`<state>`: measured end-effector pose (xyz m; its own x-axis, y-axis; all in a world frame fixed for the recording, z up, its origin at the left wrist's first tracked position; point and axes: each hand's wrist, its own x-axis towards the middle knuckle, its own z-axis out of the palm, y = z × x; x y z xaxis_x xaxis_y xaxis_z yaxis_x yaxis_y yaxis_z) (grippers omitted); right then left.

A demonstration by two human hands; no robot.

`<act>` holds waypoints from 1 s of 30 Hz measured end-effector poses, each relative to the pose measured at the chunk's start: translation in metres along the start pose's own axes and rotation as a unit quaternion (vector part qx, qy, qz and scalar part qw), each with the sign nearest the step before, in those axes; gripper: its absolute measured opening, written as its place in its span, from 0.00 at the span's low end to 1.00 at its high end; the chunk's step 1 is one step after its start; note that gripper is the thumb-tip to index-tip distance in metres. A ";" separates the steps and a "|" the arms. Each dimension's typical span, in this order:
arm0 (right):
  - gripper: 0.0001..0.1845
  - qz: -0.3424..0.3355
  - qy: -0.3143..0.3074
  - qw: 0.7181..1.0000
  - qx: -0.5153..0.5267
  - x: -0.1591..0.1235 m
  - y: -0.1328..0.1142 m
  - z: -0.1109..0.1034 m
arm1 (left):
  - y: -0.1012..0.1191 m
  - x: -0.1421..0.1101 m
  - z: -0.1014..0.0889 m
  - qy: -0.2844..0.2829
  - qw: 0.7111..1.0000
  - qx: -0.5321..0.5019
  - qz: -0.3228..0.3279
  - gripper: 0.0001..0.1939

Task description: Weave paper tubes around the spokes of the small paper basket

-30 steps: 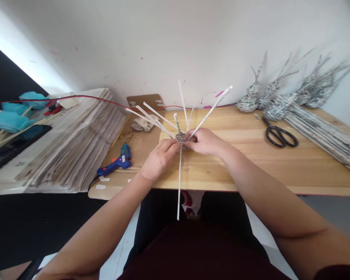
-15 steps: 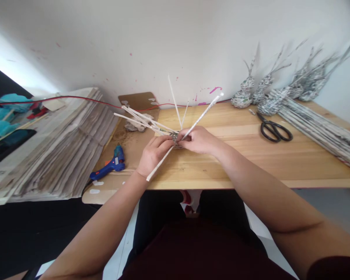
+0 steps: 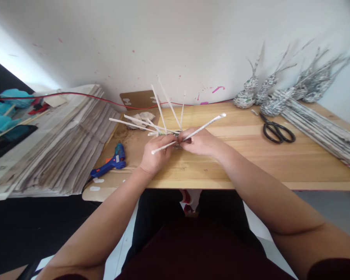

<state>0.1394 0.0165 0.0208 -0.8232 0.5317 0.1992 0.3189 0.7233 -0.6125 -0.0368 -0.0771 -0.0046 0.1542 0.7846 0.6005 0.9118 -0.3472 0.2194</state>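
Close together over the wooden table, both hands are closed on a small piece woven from rolled paper strips (image 3: 177, 133), mostly hidden under the fingers. My left hand (image 3: 156, 152) grips its left side. At its right side, my right hand (image 3: 196, 140) pinches a white paper strip (image 3: 205, 125) that points up to the right. Another strip end (image 3: 163, 147) crosses over the left hand's fingers. Several white strips (image 3: 169, 102) fan out from the piece, some upward, others to the left.
A blue glue gun (image 3: 112, 161) lies on brown board at the left, beside a newspaper stack (image 3: 64, 147). Black scissors (image 3: 277, 130) rest at the right. Behind them stand woven paper forms (image 3: 246, 92), near a bundle of paper rolls (image 3: 323, 132). A red cable (image 3: 87, 95) runs along the wall.
The strip ends over the left hand and right hand have swung flatter. One strip from the left cluster now stands upright. Both hands remain on the woven piece.
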 end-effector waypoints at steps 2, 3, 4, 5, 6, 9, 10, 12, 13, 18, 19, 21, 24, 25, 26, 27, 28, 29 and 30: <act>0.10 0.019 0.006 1.000 0.007 -0.001 -0.002 -0.001 | 0.002 0.003 -0.001 -0.014 1.000 -0.001 -0.017 0.10; 0.10 0.033 0.010 0.999 0.011 -0.001 -0.004 -0.001 | 0.004 0.004 -0.002 -0.018 0.999 -0.002 -0.029 0.10; 0.09 0.049 0.012 0.999 0.016 -0.002 -0.006 -0.002 | 0.005 0.005 -0.002 -0.021 0.999 -0.001 -0.043 0.09; 0.07 0.065 0.013 0.998 0.022 -0.002 -0.008 -0.003 | 0.006 0.007 -0.003 -0.022 0.998 -0.002 -0.057 0.09; 0.06 0.081 0.011 0.996 0.029 -0.003 -0.009 -0.003 | 0.007 0.008 -0.004 -0.023 0.997 -0.006 -0.068 0.08; 0.06 0.121 0.009 0.991 0.053 -0.002 -0.013 -0.002 | 0.009 0.011 -0.006 -0.029 0.996 -0.021 -0.080 0.07; 0.06 0.128 0.014 0.990 0.057 -0.002 -0.014 -0.002 | 0.009 0.012 -0.006 -0.032 0.996 -0.024 -0.084 0.07; 0.07 0.133 0.030 0.989 0.056 -0.001 -0.014 0.000 | 0.009 0.014 -0.007 -0.039 0.994 -0.023 -0.095 0.07; 0.07 0.133 0.039 0.989 0.054 -0.001 -0.014 0.001 | 0.009 0.015 -0.007 -0.041 0.994 -0.023 -0.099 0.07; 0.07 0.134 0.060 0.986 0.073 0.000 -0.010 0.004 | 0.012 0.020 -0.008 -0.043 0.994 -0.030 -0.096 0.07; 0.07 0.137 0.060 0.985 0.088 0.000 -0.009 0.004 | 0.013 0.020 -0.008 -0.044 0.994 -0.030 -0.098 0.06; 0.07 0.152 0.058 0.980 0.119 0.001 -0.006 0.003 | 0.015 0.022 -0.008 -0.046 0.993 -0.032 -0.108 0.06; 0.08 0.171 0.050 0.973 0.144 0.002 -0.003 0.000 | 0.016 0.025 -0.007 -0.047 0.991 -0.044 -0.120 0.06; 0.08 0.173 0.047 0.973 0.146 0.002 -0.002 -0.001 | 0.016 0.026 -0.007 -0.048 0.990 -0.049 -0.121 0.06; 0.08 0.173 0.042 0.973 0.145 0.002 -0.002 -0.003 | 0.016 0.026 -0.007 -0.050 0.990 -0.052 -0.121 0.06; 0.07 0.169 0.037 0.975 0.141 0.002 -0.001 -0.005 | 0.016 0.027 -0.007 -0.051 0.990 -0.055 -0.121 0.06; 0.07 0.163 0.031 0.977 0.136 0.002 -0.001 -0.006 | 0.015 0.028 -0.007 -0.054 0.990 -0.056 -0.121 0.06; 0.06 0.158 0.026 0.978 0.132 0.001 0.000 -0.008 | 0.015 0.029 -0.007 -0.057 0.989 -0.057 -0.123 0.06; 0.06 0.153 0.021 0.979 0.132 0.001 0.000 -0.009 | 0.014 0.029 -0.007 -0.059 0.989 -0.058 -0.126 0.05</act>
<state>0.1425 0.0209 0.0276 -0.6862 0.7274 0.0038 0.4099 0.3910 -0.8241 -0.0219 -0.0629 0.0220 -0.0236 0.9055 0.4236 0.8781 -0.1838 0.4417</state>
